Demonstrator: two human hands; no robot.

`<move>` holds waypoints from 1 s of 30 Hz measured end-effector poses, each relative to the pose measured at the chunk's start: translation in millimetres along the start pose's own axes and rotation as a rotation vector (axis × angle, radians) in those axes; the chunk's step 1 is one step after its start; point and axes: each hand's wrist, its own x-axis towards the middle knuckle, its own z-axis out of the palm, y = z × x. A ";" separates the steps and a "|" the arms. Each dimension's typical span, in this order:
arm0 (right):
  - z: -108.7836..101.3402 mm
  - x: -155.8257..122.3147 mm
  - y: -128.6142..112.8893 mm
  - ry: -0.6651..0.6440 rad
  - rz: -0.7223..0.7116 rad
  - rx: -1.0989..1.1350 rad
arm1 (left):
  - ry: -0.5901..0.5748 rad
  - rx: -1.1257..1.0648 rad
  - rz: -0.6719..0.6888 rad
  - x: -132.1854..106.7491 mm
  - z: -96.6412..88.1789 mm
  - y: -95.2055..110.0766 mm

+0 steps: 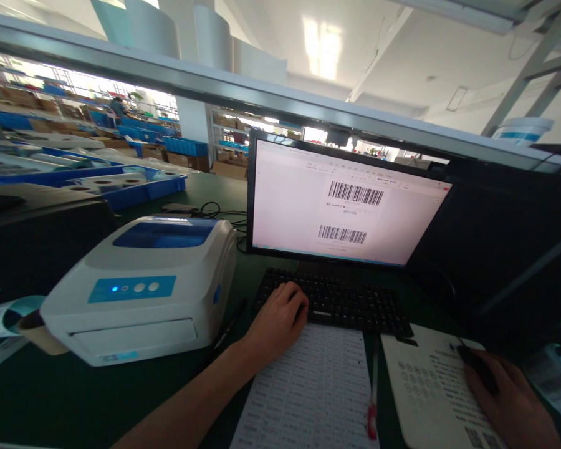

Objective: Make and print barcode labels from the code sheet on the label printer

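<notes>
My left hand rests at the left part of a black keyboard, fingers bent over the keys and holding nothing. My right hand is wrapped around a black computer mouse, which sits on a white printed sheet. Behind the keyboard stands a monitor showing two barcodes on a white page. A printed list lies below the keyboard, partly under my left hand and forearm. Along its right edge is a thin pen-like stick with a red end.
A white label printer with a lit blue light stands at the left. Beside it lies a dark pen. Blue trays with rolls are farther back. A metal shelf beam crosses above the monitor. Labels lie at the far right.
</notes>
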 end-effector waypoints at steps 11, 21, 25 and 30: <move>3.5 -3.8 7.0 -0.028 -0.010 -0.012 | -0.005 -0.018 -0.003 0.1 -1.1 0.5; 3.1 -6.1 4.1 -0.022 -0.049 -0.016 | 0.010 -0.006 -0.002 0.0 0.3 0.3; 0.5 -5.1 1.7 -0.025 -0.027 -0.021 | 0.017 -0.019 0.000 -0.1 0.3 0.2; -1.0 -4.3 -0.2 -0.020 -0.023 -0.017 | 0.001 -0.019 -0.002 0.2 0.1 -0.1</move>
